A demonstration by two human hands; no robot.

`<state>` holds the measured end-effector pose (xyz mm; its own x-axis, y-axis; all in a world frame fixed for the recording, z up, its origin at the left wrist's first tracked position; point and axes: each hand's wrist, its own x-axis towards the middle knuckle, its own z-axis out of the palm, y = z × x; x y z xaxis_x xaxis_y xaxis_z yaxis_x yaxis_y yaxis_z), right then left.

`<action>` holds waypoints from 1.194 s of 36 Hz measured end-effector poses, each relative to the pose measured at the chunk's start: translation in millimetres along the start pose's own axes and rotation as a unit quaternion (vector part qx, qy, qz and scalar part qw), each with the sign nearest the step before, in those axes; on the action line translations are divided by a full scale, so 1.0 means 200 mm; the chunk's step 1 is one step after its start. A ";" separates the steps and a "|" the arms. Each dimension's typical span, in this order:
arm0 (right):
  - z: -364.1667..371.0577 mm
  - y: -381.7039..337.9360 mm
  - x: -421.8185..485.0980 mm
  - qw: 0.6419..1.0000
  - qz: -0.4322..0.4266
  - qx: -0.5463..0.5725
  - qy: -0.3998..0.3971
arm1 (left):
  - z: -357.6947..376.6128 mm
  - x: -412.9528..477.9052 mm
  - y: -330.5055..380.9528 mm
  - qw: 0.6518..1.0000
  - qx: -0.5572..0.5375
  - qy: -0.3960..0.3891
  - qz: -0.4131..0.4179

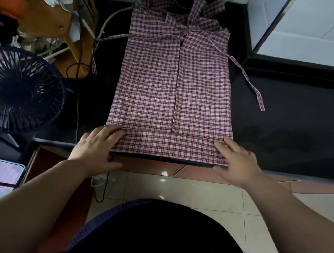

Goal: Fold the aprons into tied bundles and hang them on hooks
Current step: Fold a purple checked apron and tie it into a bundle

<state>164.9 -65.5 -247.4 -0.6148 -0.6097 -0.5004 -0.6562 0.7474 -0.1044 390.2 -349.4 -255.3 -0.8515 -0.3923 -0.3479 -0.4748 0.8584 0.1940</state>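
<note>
Plaid apron [175, 79] lies flat on black bench [293, 124], hem folded up once at the near edge. Left hand [99, 144] and right hand [239, 162] press the fold's ends, fingers flat, gripping nothing. Fan [12, 91] sits off the left near corner; ties [253, 85] trail out both sides.

One wide-angle camera on the person's head looks steeply down, close above the black flat table top [293, 124]. The pink checked cloth apron [148, 84] fills the view's middle.

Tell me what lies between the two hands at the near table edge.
In the head view, only the folded-up hem band of the red-and-white checked fabric apron spans between the left hand and right hand.
</note>
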 end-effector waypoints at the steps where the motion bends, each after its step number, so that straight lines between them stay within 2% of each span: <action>1: 0.00 0.00 0.00 0.999 0.000 0.035 0.019 | -0.01 0.01 0.00 1.000 -0.002 0.012 -0.003; 3: -0.02 -0.01 -0.01 0.993 0.001 0.106 0.046 | -0.03 0.03 -0.01 0.999 -0.018 0.038 -0.010; 5: -0.05 -0.01 -0.02 0.986 0.014 0.151 0.071 | -0.06 0.03 -0.02 0.991 -0.112 0.066 -0.045; 6: -0.07 -0.01 -0.02 0.980 0.035 0.177 0.080 | -0.08 0.04 -0.03 0.975 -0.195 0.063 -0.083; 8: -0.09 -0.01 -0.02 0.960 0.079 0.255 0.086 | -0.10 0.06 -0.06 0.916 -0.366 0.054 -0.153; 10: -0.10 -0.02 -0.02 0.922 0.113 0.364 0.065 | -0.09 0.08 -0.09 0.869 -0.451 0.056 -0.197; 11: -0.11 -0.02 -0.02 0.902 0.125 0.411 0.049 | -0.09 0.09 -0.10 0.860 -0.462 0.052 -0.211; 13: -0.12 -0.02 -0.01 0.878 0.137 0.457 0.023 | -0.10 0.11 -0.09 0.863 -0.454 0.040 -0.218; 15: -0.13 -0.01 0.01 0.874 0.143 0.465 0.007 | -0.09 0.12 -0.07 0.869 -0.439 0.047 -0.221; 21: -0.09 -0.01 0.07 0.911 0.181 0.365 0.065 | -0.06 0.16 -0.04 0.882 -0.375 0.098 -0.268; 29: -0.08 -0.08 0.13 0.931 0.264 0.226 0.109 | -0.08 0.20 0.00 0.923 -0.231 0.119 -0.284; 30: -0.07 -0.08 0.12 0.943 0.246 0.178 0.135 | -0.08 0.21 0.01 0.929 -0.208 0.126 -0.278; 32: -0.06 -0.08 0.11 0.971 0.156 0.046 0.174 | -0.06 0.20 0.01 0.945 -0.166 0.162 -0.230; 34: -0.06 -0.07 0.11 0.988 0.052 -0.014 0.142 | -0.03 0.19 0.00 0.969 -0.114 0.190 -0.112; 36: -0.06 -0.07 0.11 0.997 0.031 0.043 0.062 | 0.00 0.18 -0.02 0.981 -0.095 0.166 0.014; 37: -0.06 -0.06 0.11 0.996 0.032 0.073 0.024 | 0.00 0.17 -0.02 0.987 -0.103 0.123 0.030; 40: -0.07 -0.05 0.11 0.998 0.019 0.051 -0.013 | -0.03 0.14 -0.01 0.998 -0.069 -0.007 0.005; 43: -0.08 -0.03 0.10 0.996 0.007 0.090 0.027 | -0.08 0.11 0.01 0.999 -0.032 -0.018 0.005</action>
<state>149.0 -86.9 -242.8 -0.6498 -0.6080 -0.4563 -0.5605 0.7887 -0.2527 366.7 -361.2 -248.8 -0.8486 -0.3709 -0.3773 -0.4803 0.8390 0.2557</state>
